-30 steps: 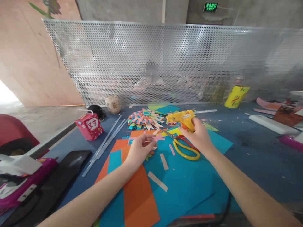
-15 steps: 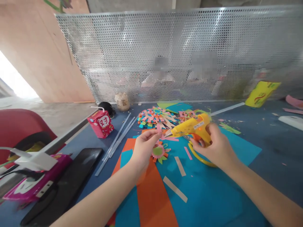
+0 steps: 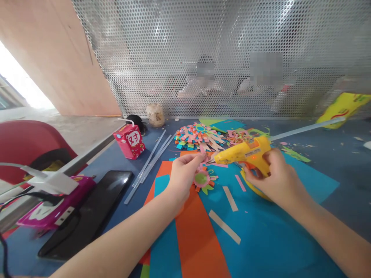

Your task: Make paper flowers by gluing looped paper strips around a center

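Note:
My right hand (image 3: 274,172) is wrapped round the handle of a yellow hot glue gun (image 3: 242,152), its nozzle pointing left and a clear glue stick (image 3: 304,128) jutting from its back. A small orange light glows on the gun's side. Between thumb and fingers, my left hand (image 3: 185,170) pinches a pink paper strip (image 3: 203,151), close by the nozzle; whether they touch I cannot tell. Just below lies a small paper flower (image 3: 202,178) with a green centre and pink and orange fringe. Yellow-handled scissors (image 3: 255,187) lie partly hidden beneath my right hand.
Blue paper (image 3: 261,231) and orange paper (image 3: 197,231) sheets cover the front. Behind stands a pile of fringed paper flowers (image 3: 197,135). Leftward are glue sticks (image 3: 147,166), a red drink carton (image 3: 129,142), a black phone (image 3: 87,212) and a purple power strip (image 3: 58,204). A perforated metal screen (image 3: 174,50) closes the back.
The camera view has tilted down and turned slightly left, so the scene sits further right. Both hands keep their grips, with the nozzle still close to the pink strip.

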{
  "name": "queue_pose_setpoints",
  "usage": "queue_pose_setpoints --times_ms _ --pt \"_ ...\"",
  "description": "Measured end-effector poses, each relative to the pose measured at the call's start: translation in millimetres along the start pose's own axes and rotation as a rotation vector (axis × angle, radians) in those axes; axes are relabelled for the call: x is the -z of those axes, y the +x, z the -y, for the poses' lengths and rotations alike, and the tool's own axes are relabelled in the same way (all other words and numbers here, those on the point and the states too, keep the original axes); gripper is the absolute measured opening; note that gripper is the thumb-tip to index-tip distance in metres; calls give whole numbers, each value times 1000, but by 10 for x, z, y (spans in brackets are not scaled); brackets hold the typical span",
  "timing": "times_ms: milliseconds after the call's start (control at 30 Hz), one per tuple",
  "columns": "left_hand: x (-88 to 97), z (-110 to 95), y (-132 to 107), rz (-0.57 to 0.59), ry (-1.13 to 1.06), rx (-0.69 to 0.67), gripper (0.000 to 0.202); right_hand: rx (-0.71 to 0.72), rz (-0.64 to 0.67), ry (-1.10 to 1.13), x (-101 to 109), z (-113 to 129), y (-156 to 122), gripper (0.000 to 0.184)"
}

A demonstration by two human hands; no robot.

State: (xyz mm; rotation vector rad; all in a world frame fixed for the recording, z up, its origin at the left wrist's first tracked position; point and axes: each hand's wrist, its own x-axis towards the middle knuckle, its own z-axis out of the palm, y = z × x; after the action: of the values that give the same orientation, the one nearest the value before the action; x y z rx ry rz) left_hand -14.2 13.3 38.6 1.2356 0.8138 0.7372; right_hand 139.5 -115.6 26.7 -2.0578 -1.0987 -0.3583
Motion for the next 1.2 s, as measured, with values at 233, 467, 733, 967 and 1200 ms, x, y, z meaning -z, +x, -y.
queue_pose_setpoints --times_ms 233,467,733,967,1200 --pt "5 -6 -19 4 -32 -32 18 33 22 -64 34 55 -29 28" --pt "12 7 -3 17 -54 -24 19 29 58 -65 61 87 -43 27" --pt "13 15 15 35 -71 -42 17 49 61 -34 62 97 -51 27" --pt "21 24 32 17 -47 -45 15 57 46 -84 64 88 -53 28" --pt "26 34 42 -2 -37 -56 17 71 33 -96 58 78 -47 26"
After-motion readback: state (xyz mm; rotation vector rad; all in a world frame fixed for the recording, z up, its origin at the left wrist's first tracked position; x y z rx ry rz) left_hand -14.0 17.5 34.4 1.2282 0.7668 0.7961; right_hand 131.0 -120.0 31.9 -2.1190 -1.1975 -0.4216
